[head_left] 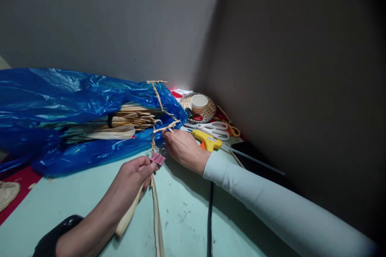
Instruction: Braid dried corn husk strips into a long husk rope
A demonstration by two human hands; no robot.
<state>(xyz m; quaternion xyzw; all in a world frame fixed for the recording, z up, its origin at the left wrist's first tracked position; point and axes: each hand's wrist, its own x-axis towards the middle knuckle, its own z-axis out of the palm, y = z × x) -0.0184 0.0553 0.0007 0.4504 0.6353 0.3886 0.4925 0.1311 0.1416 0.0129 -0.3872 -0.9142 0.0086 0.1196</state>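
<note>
I see pale, ribbed right sleeve (265,196), snug at wrist | left forearm (99,213) bare | black item (64,225) at elbow, type unclear

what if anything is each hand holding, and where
The left hand pinches the pale strips at the pink clip; the right hand touches the braid above, grip unclear.

You have a pink metal binder clip (157,159), a golden-tan twisted straw cord (159,130), 2 pale beige flat strips (157,217), a blue plastic bag (75,92), a yellow pistol-shaped glue gun (208,140) and a round tan black-flecked woven basket (210,111).
</note>
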